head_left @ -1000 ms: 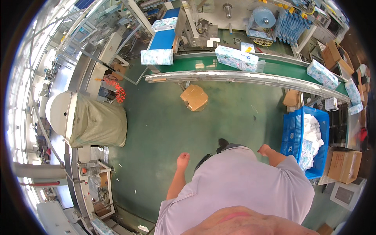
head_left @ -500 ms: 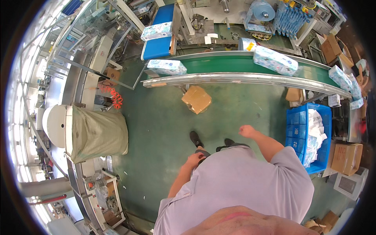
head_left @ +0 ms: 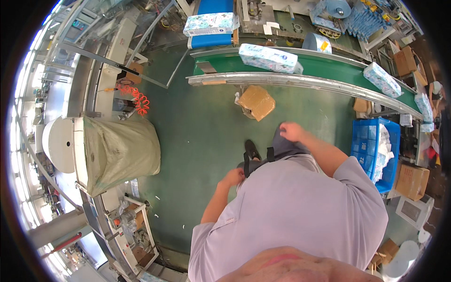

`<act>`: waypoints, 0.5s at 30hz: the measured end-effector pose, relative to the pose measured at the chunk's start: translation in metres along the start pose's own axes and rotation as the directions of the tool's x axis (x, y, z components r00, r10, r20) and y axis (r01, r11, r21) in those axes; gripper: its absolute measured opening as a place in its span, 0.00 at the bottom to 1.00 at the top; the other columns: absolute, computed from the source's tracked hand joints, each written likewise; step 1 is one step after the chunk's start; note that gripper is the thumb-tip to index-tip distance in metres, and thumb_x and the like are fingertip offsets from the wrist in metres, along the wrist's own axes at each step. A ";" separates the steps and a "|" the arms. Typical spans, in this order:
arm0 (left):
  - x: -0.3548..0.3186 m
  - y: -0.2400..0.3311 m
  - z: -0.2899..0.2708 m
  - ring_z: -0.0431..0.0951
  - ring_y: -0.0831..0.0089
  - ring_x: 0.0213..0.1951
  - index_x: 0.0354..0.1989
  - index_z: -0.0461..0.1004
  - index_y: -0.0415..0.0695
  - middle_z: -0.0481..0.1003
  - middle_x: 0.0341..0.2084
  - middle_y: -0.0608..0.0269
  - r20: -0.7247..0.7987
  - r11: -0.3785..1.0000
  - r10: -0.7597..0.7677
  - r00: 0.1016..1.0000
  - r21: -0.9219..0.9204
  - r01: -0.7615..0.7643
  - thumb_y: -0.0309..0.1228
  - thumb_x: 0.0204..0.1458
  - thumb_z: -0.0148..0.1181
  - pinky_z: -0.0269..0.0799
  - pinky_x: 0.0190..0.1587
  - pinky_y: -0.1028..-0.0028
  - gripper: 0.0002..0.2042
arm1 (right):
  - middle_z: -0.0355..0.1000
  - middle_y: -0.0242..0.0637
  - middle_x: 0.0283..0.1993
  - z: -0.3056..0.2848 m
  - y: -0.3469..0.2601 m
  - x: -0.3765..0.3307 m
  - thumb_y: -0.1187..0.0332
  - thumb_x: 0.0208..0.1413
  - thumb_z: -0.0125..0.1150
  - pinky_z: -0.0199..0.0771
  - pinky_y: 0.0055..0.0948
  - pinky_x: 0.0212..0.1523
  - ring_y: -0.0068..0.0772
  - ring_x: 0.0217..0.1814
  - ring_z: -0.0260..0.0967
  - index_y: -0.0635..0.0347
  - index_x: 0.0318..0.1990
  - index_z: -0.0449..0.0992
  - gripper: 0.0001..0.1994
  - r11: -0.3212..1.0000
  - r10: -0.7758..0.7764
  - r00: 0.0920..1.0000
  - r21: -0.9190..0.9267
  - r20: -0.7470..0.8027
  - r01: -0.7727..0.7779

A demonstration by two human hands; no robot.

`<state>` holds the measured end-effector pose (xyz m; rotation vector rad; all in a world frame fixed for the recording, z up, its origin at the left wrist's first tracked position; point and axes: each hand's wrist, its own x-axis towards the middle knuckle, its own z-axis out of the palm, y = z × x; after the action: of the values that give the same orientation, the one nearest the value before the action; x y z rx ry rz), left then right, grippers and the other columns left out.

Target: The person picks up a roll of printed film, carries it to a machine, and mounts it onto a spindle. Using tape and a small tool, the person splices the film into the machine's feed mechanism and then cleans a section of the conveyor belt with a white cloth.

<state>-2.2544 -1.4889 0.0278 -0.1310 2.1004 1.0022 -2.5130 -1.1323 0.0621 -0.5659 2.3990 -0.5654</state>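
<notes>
Walking toward the green conveyor at upper centre, both the left hand and right hand hang loosely curled and empty, the nearest wrapped tissue pack riding the belt ahead, well out of reach.

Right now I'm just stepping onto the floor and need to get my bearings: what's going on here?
A person stands on the green floor facing a curved conveyor that carries wrapped packs. Neither hand holds anything: the left hand hangs by the hip, and the right hand is raised in front of the body, short of the belt. A blue crate with white packs sits at the right, a cardboard box under the belt.
</notes>
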 end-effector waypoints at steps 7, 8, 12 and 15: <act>0.042 0.032 -0.054 0.82 0.44 0.53 0.53 0.82 0.46 0.84 0.49 0.46 0.168 0.961 -0.024 0.986 0.274 -0.023 0.40 0.53 0.68 0.79 0.55 0.51 0.20 | 0.77 0.38 0.57 -0.069 -0.034 0.019 0.62 0.56 0.71 0.74 0.46 0.64 0.53 0.63 0.69 0.54 0.49 0.82 0.15 0.988 -0.075 0.962 -0.152 -0.263 0.035; 0.051 0.035 -0.065 0.81 0.44 0.55 0.55 0.82 0.46 0.83 0.51 0.45 0.213 0.961 -0.007 0.977 0.271 -0.052 0.39 0.53 0.68 0.78 0.57 0.52 0.21 | 0.76 0.37 0.57 -0.073 -0.035 0.023 0.63 0.55 0.71 0.74 0.46 0.64 0.53 0.62 0.69 0.54 0.49 0.82 0.15 0.985 -0.106 0.945 -0.166 -0.308 0.056; 0.089 0.027 -0.104 0.81 0.40 0.53 0.52 0.83 0.44 0.83 0.49 0.44 0.330 0.965 0.058 0.942 0.222 -0.137 0.39 0.51 0.68 0.78 0.55 0.50 0.20 | 0.75 0.35 0.55 -0.079 -0.040 0.055 0.64 0.52 0.72 0.75 0.46 0.63 0.50 0.62 0.69 0.53 0.48 0.82 0.15 0.998 -0.053 0.962 -0.031 -0.269 0.046; 0.127 0.018 -0.134 0.82 0.38 0.50 0.48 0.84 0.43 0.84 0.46 0.42 0.352 0.979 -0.059 0.934 0.205 -0.015 0.40 0.51 0.69 0.78 0.52 0.48 0.19 | 0.76 0.34 0.54 -0.085 -0.039 0.092 0.63 0.52 0.72 0.75 0.48 0.62 0.49 0.63 0.68 0.52 0.48 0.82 0.15 1.000 0.000 0.969 -0.025 -0.245 -0.007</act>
<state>-2.4305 -1.5411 0.0014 0.1243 1.8465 0.7261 -2.6241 -1.1894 0.1020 -0.5287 2.6425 -0.6364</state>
